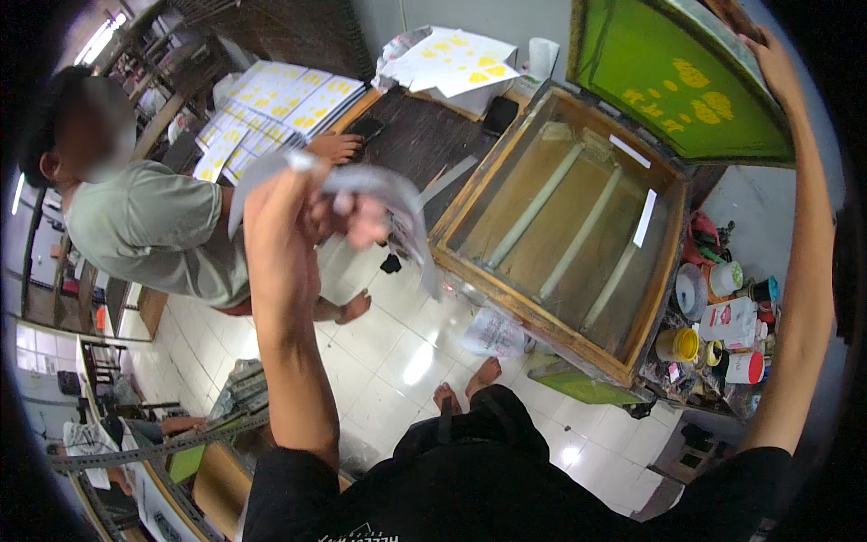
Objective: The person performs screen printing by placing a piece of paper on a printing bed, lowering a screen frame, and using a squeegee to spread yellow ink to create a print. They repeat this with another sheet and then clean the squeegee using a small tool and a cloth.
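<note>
My left hand [312, 203], blurred by motion, is raised at the left with a thin greyish-white sheet [406, 199] in its grip. The sheet bends over the hand and hangs down on its right side. At the upper right, my right hand [769, 61] grips the edge of a raised screen-printing frame [623, 59]. Its green mesh carries yellow blotches. Below the tilted screen stands a wooden-framed table [533, 312] with a clear top and pale tubes under it. Two white strips [645, 218] lie on its right side.
A co-worker [158, 217] stands close at left, one hand on a dark table [406, 135]. Yellow-printed sheets [298, 99] lie beyond, and more prints [452, 59] at the back. Paint tubs [677, 344] crowd the right. A plastic bag [495, 332] lies on the tiled floor.
</note>
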`<state>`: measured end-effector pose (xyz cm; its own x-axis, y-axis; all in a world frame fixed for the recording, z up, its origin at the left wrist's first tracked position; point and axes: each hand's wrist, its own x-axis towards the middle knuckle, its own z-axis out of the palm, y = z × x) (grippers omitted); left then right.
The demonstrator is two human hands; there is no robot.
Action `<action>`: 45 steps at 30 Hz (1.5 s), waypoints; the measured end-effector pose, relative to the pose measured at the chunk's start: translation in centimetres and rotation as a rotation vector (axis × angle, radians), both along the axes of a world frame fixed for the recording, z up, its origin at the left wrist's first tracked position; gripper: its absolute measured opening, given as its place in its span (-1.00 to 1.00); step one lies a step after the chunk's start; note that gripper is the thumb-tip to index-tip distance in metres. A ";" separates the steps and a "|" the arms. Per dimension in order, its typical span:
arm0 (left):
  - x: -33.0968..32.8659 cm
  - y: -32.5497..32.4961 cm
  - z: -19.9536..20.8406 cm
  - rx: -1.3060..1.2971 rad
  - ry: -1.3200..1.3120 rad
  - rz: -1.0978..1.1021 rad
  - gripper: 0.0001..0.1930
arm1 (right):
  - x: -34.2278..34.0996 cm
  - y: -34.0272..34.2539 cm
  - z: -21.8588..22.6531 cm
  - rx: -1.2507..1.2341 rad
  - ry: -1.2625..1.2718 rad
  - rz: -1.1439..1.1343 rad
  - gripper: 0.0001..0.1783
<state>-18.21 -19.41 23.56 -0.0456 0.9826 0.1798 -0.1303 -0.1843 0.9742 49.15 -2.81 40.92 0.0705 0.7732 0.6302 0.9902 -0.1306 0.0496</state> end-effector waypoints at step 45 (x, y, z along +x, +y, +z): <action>25.4 -0.2 -24.3 -1.079 -0.583 -0.622 -0.59 | -9.6 -2.4 2.2 0.109 0.332 -0.045 -0.58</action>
